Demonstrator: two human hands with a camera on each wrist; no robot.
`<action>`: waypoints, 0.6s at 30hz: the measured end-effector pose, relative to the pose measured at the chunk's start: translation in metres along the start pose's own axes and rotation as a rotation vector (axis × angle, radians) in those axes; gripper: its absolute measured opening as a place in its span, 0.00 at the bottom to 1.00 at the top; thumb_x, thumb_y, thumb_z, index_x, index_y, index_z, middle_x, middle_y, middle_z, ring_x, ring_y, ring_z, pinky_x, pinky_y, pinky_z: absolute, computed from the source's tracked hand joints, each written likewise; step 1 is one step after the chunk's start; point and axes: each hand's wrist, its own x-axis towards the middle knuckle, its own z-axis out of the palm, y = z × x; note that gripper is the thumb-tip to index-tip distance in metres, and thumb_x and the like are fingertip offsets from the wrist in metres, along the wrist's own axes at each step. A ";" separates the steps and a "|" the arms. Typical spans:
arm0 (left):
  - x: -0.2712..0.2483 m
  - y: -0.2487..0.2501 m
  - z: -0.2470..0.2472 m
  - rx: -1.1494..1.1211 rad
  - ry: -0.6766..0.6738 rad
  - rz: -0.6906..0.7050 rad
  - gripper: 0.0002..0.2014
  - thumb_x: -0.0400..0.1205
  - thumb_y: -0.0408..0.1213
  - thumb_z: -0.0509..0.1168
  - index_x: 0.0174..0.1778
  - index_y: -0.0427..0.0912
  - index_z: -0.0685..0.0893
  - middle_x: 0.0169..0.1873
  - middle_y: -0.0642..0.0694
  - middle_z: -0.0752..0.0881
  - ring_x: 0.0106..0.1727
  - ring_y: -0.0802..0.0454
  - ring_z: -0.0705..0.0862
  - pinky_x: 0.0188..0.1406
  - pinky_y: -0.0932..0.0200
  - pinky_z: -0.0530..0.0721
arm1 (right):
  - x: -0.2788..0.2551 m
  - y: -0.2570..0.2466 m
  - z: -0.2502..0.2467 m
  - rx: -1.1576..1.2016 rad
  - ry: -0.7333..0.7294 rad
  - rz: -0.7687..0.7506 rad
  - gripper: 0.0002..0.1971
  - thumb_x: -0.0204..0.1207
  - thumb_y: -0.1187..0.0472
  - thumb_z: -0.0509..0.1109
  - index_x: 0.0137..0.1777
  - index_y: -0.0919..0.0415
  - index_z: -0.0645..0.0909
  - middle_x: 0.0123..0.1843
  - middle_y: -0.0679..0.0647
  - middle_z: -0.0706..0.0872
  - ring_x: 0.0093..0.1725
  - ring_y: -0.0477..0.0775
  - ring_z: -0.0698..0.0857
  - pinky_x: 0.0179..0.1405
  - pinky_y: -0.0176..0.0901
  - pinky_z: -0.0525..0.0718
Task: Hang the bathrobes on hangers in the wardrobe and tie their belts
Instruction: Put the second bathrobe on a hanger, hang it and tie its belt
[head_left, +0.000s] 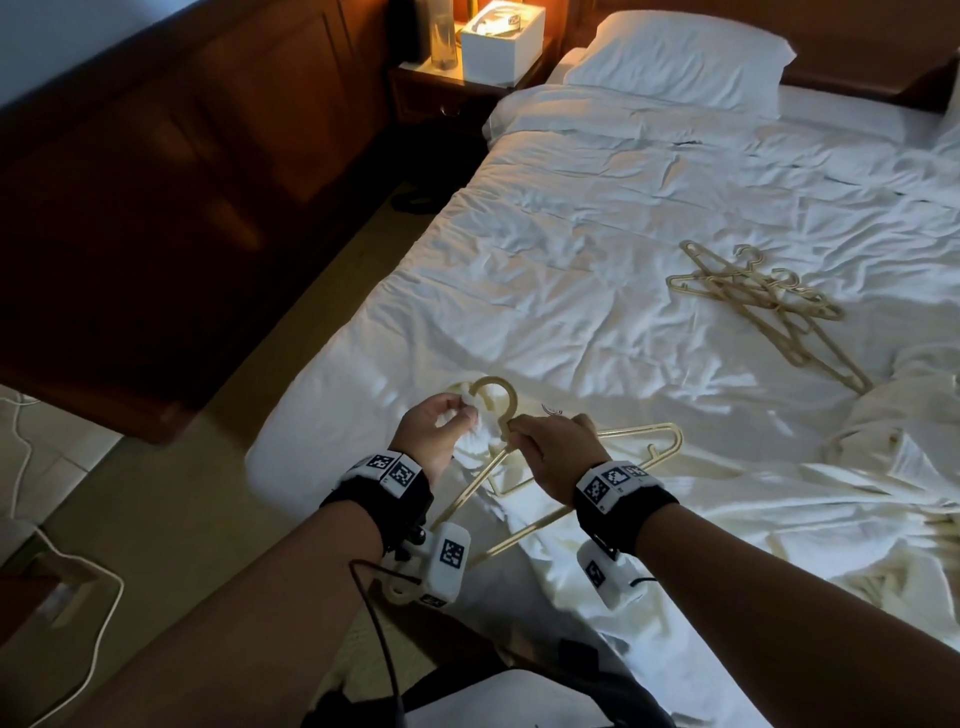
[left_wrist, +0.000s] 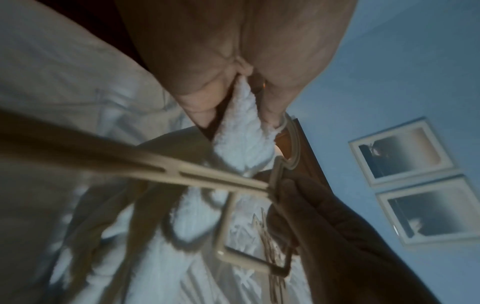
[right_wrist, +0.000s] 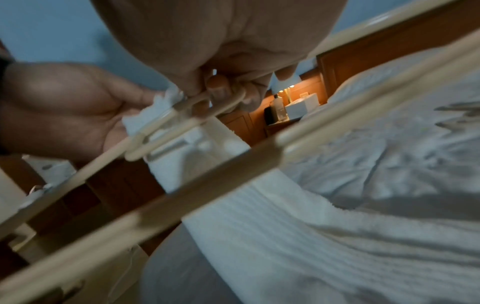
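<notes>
A gold plastic hanger is held over the near corner of the bed. My right hand pinches it at the neck, just below the hook; the right wrist view shows fingers curled round the neck. My left hand pinches a fold of white bathrobe cloth beside the hook, and in the left wrist view the terry cloth hangs from the fingers. The rest of the bathrobe hangs under the hanger and over the bed edge. A second cream bathrobe lies crumpled at the right.
Several spare gold hangers lie in a pile on the white bed. A pillow is at the head. A nightstand with a white box and a bottle stands beside it. Dark wooden cabinets line the left; white cables cross the floor.
</notes>
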 end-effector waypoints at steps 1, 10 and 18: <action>-0.002 0.000 -0.002 -0.004 -0.013 -0.007 0.04 0.77 0.39 0.71 0.39 0.53 0.89 0.43 0.51 0.89 0.51 0.47 0.85 0.61 0.49 0.82 | 0.000 0.001 0.000 0.017 -0.013 0.002 0.11 0.85 0.53 0.53 0.46 0.45 0.76 0.39 0.36 0.82 0.49 0.50 0.81 0.59 0.50 0.65; -0.007 -0.004 -0.009 -0.102 -0.236 -0.121 0.09 0.79 0.40 0.67 0.50 0.54 0.91 0.41 0.49 0.86 0.49 0.45 0.79 0.54 0.43 0.78 | -0.011 -0.010 0.008 0.015 -0.195 -0.057 0.11 0.86 0.50 0.52 0.44 0.45 0.73 0.30 0.42 0.75 0.44 0.51 0.75 0.63 0.54 0.66; -0.018 0.012 -0.016 0.494 -0.300 0.141 0.09 0.83 0.31 0.61 0.51 0.40 0.86 0.44 0.46 0.85 0.43 0.52 0.81 0.41 0.65 0.77 | -0.015 -0.013 0.008 -0.234 -0.211 -0.170 0.14 0.83 0.45 0.52 0.51 0.44 0.79 0.44 0.43 0.85 0.56 0.52 0.75 0.61 0.52 0.63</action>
